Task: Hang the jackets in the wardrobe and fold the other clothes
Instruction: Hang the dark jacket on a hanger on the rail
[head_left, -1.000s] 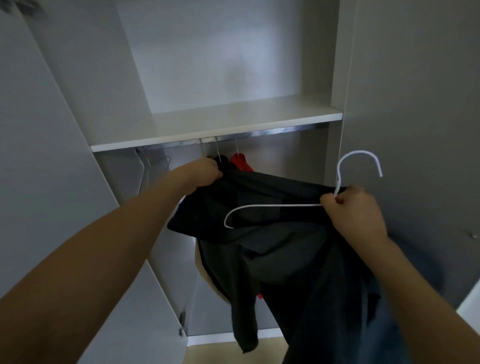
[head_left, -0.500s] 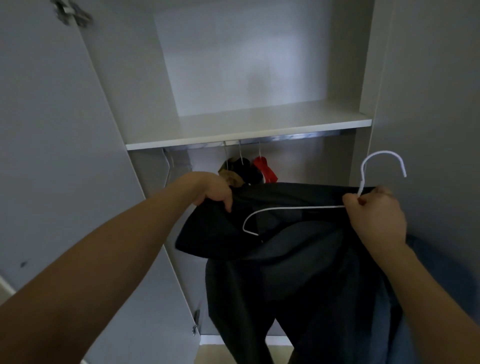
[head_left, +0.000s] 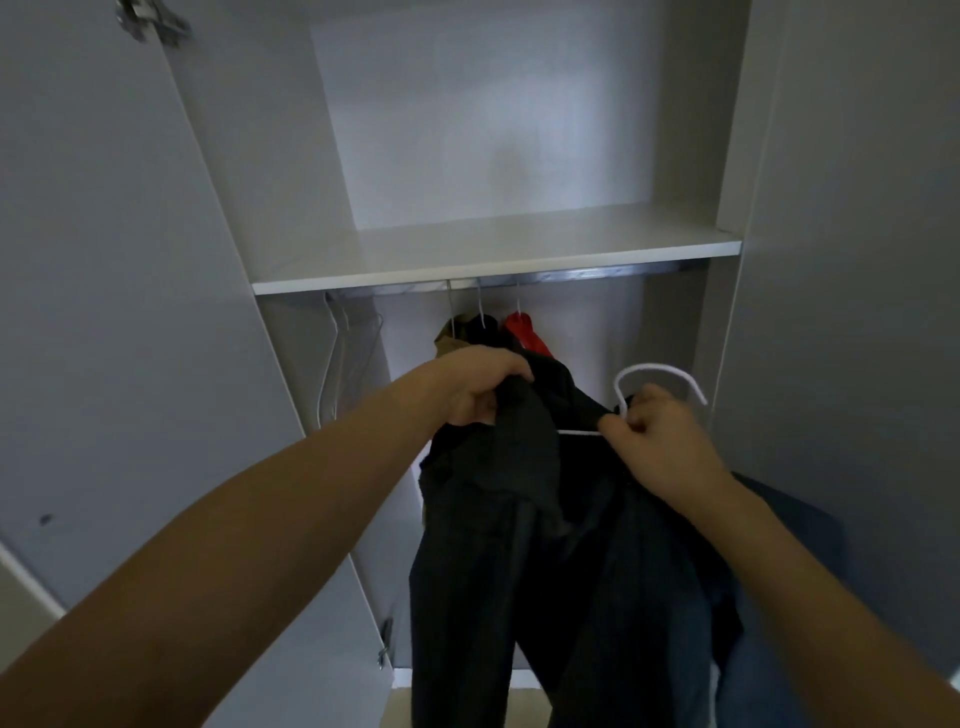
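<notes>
At the far left of the frame stands the open grey wardrobe door, with a metal hinge in the upper left corner. Just right of it, a few bare thin wire hangers hang from the metal rail under the white wardrobe shelf. Near the middle of the rail hang an olive-brown garment, a dark garment and a red garment, close together.

In front of these, at the centre of the frame, the left hand grips a bunched fold of the dark charcoal jacket, fingers curled over the cloth. The jacket hangs down between the two forearms toward the bottom edge, in front of the open wardrobe and below the rail.

To the right, the right hand pinches the neck of a thin white wire hanger, whose hook rises above the knuckles; one arm of it runs left into the jacket. A blue-grey cloth lies over the right forearm at lower right.
</notes>
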